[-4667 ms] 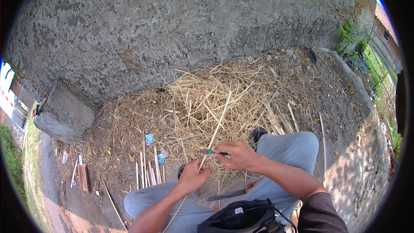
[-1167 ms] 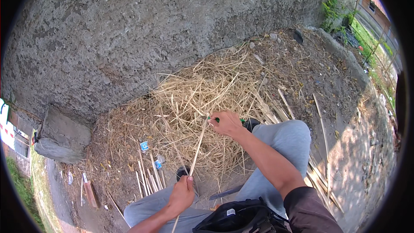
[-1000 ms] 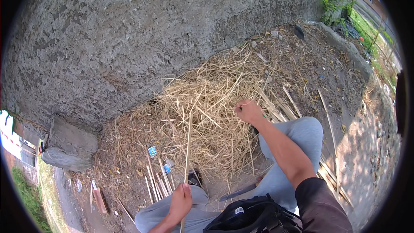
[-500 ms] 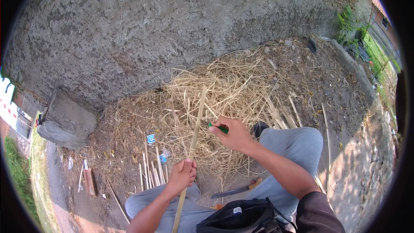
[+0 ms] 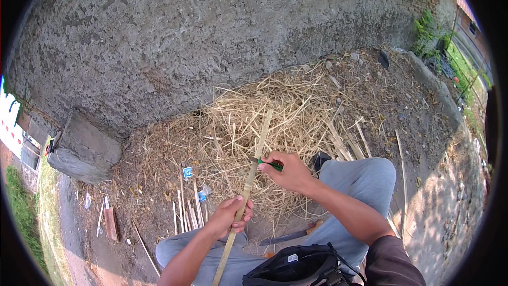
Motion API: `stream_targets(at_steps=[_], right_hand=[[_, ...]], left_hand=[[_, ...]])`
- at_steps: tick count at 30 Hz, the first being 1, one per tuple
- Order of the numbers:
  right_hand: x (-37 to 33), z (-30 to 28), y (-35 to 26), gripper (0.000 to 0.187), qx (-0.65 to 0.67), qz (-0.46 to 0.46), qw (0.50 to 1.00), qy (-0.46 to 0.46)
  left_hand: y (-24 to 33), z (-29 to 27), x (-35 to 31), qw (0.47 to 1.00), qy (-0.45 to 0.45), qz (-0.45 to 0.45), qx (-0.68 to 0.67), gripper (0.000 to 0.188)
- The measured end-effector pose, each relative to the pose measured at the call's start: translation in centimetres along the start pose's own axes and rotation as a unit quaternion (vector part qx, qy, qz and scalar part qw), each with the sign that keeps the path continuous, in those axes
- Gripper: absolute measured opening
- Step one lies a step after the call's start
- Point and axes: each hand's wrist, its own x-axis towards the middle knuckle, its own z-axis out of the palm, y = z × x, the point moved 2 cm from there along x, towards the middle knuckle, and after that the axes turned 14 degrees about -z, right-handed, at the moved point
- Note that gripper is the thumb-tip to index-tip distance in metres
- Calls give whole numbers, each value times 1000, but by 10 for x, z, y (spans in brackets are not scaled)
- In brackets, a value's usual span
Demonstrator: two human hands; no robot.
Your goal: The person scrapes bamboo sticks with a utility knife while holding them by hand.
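Note:
My left hand (image 5: 230, 215) is closed around a long, pale bamboo strip (image 5: 262, 131), which slants up and away from my lap over a heap of shavings (image 5: 286, 92). In my right hand (image 5: 288, 171) is a small knife with a green handle (image 5: 271, 164). Its short blade lies against the strip, a little above my left hand. Between my legs, on the ground, rests a larger knife with a dark blade (image 5: 283, 238) and a wooden handle, partly hidden by my leg and the black bag (image 5: 296, 267).
Several thin bamboo strips (image 5: 186, 212) lie left of the heap, with more split pieces (image 5: 338, 140) on its right. A rough grey wall (image 5: 211, 32) rises behind. At the left stands a concrete block (image 5: 87, 148). Blue-and-white litter (image 5: 187, 172) lies near the heap.
The bamboo strip's far end has swung to the right. My left hand has shifted slightly up and right along with it, and my right hand has moved a little right and nearer.

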Motion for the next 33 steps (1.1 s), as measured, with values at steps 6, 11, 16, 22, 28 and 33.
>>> stream_targets(at_steps=[6,11,16,22,28,33], right_hand=[[0,0,-3,28,-8,-12,1000,1],[-1,0,-5,27,-5,-13,1000,-2],[0,1,-4,27,-11,9,1000,-17],[-7,8,-7,26,1,-60,998,-1],[-17,19,-16,25,-14,-113,993,-40],[-22,26,-18,23,-28,-174,984,-12]], left_hand=[[0,0,0,1000,-12,2,-25,38],[-2,-2,2,999,-13,4,-41,36],[-1,-3,4,998,29,42,-42,35],[-5,-6,10,995,10,27,-97,29],[-3,-4,9,994,14,9,-112,26],[-7,-7,9,992,-30,15,-125,26]])
